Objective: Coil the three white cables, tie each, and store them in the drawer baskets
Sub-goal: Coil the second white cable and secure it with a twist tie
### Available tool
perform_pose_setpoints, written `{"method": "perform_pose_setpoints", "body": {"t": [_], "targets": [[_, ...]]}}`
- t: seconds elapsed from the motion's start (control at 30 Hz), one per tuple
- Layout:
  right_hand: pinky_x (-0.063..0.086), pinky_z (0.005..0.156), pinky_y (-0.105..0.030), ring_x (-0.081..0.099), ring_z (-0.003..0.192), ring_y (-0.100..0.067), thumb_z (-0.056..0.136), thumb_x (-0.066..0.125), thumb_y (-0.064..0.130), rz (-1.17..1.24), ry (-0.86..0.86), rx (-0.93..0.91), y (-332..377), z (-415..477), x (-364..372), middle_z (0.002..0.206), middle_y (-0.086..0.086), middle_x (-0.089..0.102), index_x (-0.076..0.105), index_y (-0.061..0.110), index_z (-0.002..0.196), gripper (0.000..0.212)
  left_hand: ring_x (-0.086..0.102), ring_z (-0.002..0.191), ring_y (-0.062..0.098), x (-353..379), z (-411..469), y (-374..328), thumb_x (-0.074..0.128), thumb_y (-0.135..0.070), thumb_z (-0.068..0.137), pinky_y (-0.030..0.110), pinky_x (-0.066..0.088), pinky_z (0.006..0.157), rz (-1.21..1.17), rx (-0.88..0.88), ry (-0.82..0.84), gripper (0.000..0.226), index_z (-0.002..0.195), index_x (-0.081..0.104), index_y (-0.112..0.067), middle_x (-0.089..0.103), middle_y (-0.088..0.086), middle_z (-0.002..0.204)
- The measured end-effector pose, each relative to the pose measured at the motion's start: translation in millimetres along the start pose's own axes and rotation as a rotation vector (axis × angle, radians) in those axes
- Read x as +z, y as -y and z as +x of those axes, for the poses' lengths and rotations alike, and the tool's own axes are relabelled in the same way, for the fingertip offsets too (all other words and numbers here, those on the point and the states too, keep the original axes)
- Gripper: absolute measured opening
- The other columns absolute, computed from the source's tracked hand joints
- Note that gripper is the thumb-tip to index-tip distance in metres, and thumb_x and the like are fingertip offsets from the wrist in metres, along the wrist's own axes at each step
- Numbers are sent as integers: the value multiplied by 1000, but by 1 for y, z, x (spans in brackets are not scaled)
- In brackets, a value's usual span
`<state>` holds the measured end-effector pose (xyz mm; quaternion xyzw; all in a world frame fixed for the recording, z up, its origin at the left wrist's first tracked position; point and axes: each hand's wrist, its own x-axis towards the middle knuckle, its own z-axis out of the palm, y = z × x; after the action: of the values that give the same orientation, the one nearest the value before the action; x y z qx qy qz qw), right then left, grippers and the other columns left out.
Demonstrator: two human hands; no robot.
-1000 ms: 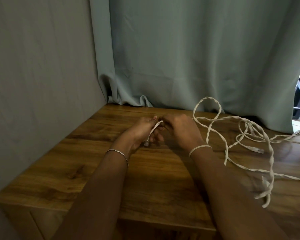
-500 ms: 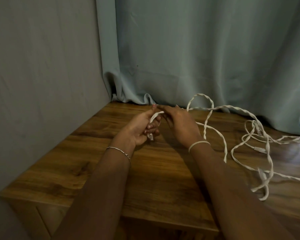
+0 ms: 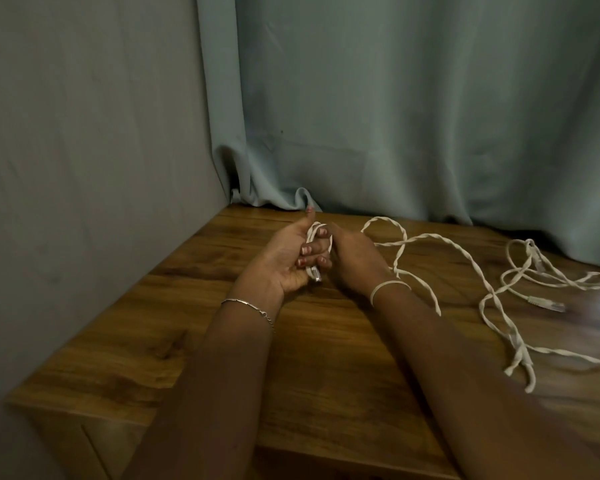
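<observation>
My left hand (image 3: 288, 259) is palm-up over the wooden tabletop (image 3: 194, 348), its fingers curled round the first loop of a white cable (image 3: 447, 242), with the plug end poking out below the fingers. My right hand (image 3: 355, 259) is beside it, back up, pinching the same cable at the loop. From there the twisted cable trails right across the table. More white cable (image 3: 513, 282) lies tangled at the right, with a clear connector (image 3: 548, 304) on the wood. A white band (image 3: 388, 289) sits on my right wrist.
A grey wall stands at the left and a pale green curtain (image 3: 413, 116) hangs behind the table, its hem on the back edge. The front edge of the table and a drawer front (image 3: 66, 441) show at the lower left.
The view has shifted slightly. My left hand has turned palm-up and wound the cable end into a loop round its fingers; the trailing cable has been drawn a little toward the hands.
</observation>
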<state>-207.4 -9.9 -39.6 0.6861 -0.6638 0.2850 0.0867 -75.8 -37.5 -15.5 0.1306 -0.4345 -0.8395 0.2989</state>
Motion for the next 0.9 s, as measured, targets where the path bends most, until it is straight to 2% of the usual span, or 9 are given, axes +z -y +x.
{"method": "perform_pose_setpoints", "body": {"t": [0.07, 0.17, 0.23, 0.4, 0.57, 0.7, 0.77, 0.83, 0.9], "targets": [[51, 74, -38, 64, 92, -31, 95, 51, 20, -79, 20, 17, -4, 1, 6, 103, -11, 68, 50, 19, 123, 29, 20, 25, 5, 1, 2, -1, 32, -46, 102, 16, 31, 33, -64, 100, -125, 53, 64, 44, -11, 28, -5, 34], [46, 75, -38, 62, 95, -34, 94, 49, 14, -169, 85, 0, -5, 0, 9, 104, -14, 67, 54, 13, 113, 20, 20, 26, 6, 0, 6, -5, 31, -46, 103, 16, 31, 35, -216, 285, -257, 55, 61, 44, -13, 28, -6, 36], [44, 80, -37, 61, 96, -31, 95, 50, 21, -203, 112, -45, -2, -2, 10, 104, -12, 67, 58, 14, 106, 15, 20, 27, 7, -3, 7, -8, 29, -48, 102, 16, 32, 36, -271, 391, -315, 56, 60, 44, -14, 27, -6, 36], [31, 98, -37, 58, 103, -19, 97, 47, 39, -305, 115, -198, 10, -5, 3, 104, -1, 67, 62, 22, 102, 23, 23, 28, 6, -9, 10, -11, 31, -47, 102, 18, 35, 39, -267, 526, -352, 53, 61, 44, -16, 29, -6, 37], [24, 107, -37, 60, 102, -18, 96, 49, 39, -349, 137, -251, 15, -9, -14, 100, 3, 70, 65, 27, 104, 21, 26, 32, 6, -10, 15, -5, 30, -43, 103, 21, 36, 48, 9, 537, -422, 47, 67, 43, -16, 31, -7, 39], [25, 109, -36, 60, 107, -17, 95, 53, 34, -358, 116, -296, 18, -13, -27, 107, 4, 71, 64, 29, 112, 21, 32, 39, 7, -10, 21, 3, 31, -39, 104, 22, 37, 47, 340, 541, -495, 43, 69, 42, -17, 34, -7, 45], [25, 110, -36, 60, 107, -17, 93, 51, 33, -381, 72, -329, 19, -16, -34, 109, 4, 70, 63, 30, 114, 24, 36, 43, 8, -14, 24, 7, 33, -37, 104, 27, 34, 49, 559, 544, -535, 43, 67, 43, -18, 38, -8, 47], [25, 110, -36, 61, 105, -18, 91, 51, 31, -395, 3, -348, 19, -18, -41, 105, 3, 71, 65, 29, 112, 25, 41, 49, 13, -20, 26, 9, 34, -38, 103, 32, 36, 58, 775, 510, -569, 45, 64, 45, -20, 44, -5, 51], [26, 109, -36, 63, 98, -19, 90, 57, 24, -422, -66, -364, 18, -20, -46, 97, 1, 71, 68, 28, 105, 19, 44, 53, 17, -23, 27, 10, 33, -40, 103, 33, 37, 64, 880, 419, -579, 50, 62, 48, -17, 47, 0, 55]]}}
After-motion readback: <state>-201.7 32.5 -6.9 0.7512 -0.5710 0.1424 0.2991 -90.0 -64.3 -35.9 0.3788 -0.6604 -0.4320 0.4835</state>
